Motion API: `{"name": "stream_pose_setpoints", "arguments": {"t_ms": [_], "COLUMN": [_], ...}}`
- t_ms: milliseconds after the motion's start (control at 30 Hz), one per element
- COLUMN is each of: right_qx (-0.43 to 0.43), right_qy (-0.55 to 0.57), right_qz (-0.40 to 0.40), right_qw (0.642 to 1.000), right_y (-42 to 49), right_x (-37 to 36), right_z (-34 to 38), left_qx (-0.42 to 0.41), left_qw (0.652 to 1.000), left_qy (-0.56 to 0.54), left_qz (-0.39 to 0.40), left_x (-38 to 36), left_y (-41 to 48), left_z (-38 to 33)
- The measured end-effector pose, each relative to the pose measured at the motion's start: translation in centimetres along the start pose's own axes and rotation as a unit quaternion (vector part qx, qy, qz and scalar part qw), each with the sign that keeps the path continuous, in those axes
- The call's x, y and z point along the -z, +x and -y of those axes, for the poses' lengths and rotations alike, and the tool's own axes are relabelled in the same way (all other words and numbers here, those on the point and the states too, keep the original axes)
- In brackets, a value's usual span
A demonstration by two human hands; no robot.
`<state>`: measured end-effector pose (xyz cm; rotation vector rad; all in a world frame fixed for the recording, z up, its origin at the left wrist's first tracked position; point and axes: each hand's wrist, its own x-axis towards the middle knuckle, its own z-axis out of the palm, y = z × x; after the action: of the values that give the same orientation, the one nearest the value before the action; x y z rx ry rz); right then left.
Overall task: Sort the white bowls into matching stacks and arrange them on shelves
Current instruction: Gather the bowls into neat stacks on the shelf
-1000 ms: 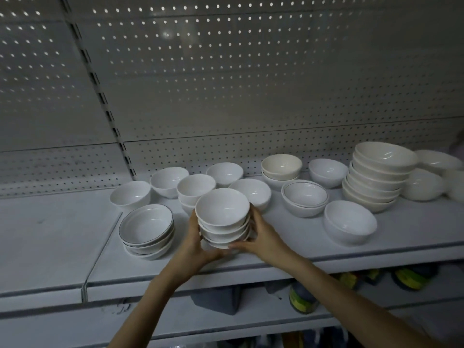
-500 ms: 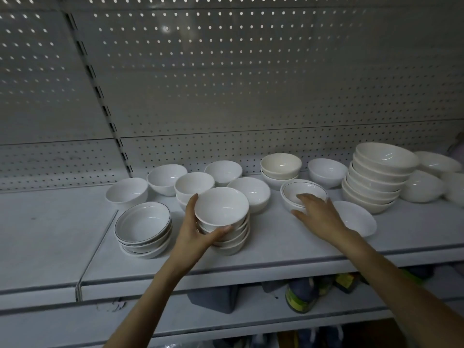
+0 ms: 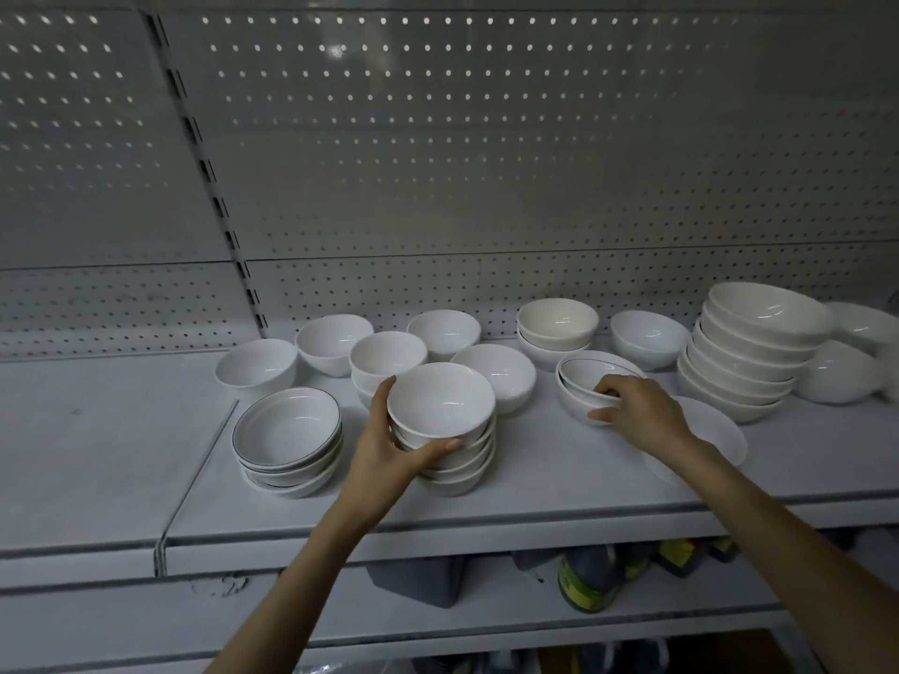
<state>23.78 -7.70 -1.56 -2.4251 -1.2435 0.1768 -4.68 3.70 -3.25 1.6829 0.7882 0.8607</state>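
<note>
On the white shelf (image 3: pixel 535 484) the left hand (image 3: pixel 384 449) holds a stack of small bowls (image 3: pixel 440 403) which stands near the front edge. The thumb is curled around the near side of the stack and the fingers reach around its left side. The right hand (image 3: pixel 642 413) is further to the right. Its fingers are bent over the near edge of a bowl with a dark rim (image 3: pixel 591 374) and they grip it. This bowl is tilted inside a plain white bowl (image 3: pixel 574 403), and the thumb touches the wall of that outer one. To the left of the held stack, a stack of dark-rimmed bowls (image 3: pixel 287 425) stands just beside it. Loose bowls (image 3: pixel 491 372) stand behind, near the perforated back wall (image 3: pixel 486 163). A tall stack of wide bowls (image 3: pixel 749 352) stands at the right, and a shallow bowl (image 3: pixel 720 440) lies partly under the right forearm.
</note>
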Motion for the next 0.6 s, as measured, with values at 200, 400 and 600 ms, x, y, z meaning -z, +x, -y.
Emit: {"name": "stream_pose_setpoints", "arguments": {"t_ms": [200, 400, 600], "right_qx": [0.001, 0.010, 0.062], "right_qy": [0.067, 0.109, 0.156], "right_qz": [0.037, -0.022, -0.099], "right_qw": [0.997, 0.994, 0.981], "right_y": [0.6, 1.1, -0.1], "right_x": [0.3, 1.3, 3.3], "right_z": [-0.7, -0.4, 1.3], "left_qx": [-0.005, 0.006, 0.001], "left_qw": [1.000, 0.998, 0.991], "left_qy": [-0.010, 0.026, 0.125], "left_qz": [0.013, 0.058, 0.056], "left_x": [0.1, 0.6, 1.5], "left_y": [0.0, 0.0, -0.3], "left_z": [-0.3, -1.4, -4.6]}}
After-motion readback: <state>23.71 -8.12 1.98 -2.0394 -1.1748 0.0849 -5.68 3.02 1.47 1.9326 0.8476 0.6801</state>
